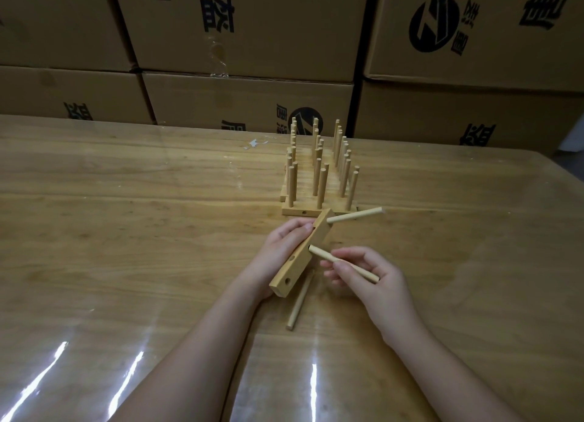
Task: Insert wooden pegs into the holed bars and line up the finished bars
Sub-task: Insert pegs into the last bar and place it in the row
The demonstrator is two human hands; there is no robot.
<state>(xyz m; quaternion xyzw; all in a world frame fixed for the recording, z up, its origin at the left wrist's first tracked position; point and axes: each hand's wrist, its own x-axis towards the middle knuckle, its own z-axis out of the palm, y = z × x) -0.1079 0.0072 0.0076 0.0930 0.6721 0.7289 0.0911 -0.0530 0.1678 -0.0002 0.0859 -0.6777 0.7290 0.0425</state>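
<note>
My left hand (278, 248) grips a light wooden holed bar (300, 257), tilted on its side above the table. One peg (354, 215) sticks out of the bar's far end toward the right. My right hand (366, 276) pinches another peg (343, 263), its tip right at a hole in the bar's middle. A third peg (298, 304) runs from under the bar's near end toward me. Behind them stands a row of finished bars (319, 181), each with upright pegs.
The wooden table (126, 232) is covered with a glossy clear sheet. Stacked cardboard boxes (240, 26) form a wall along the table's far edge. A small scrap of white paper (256, 143) lies near the back.
</note>
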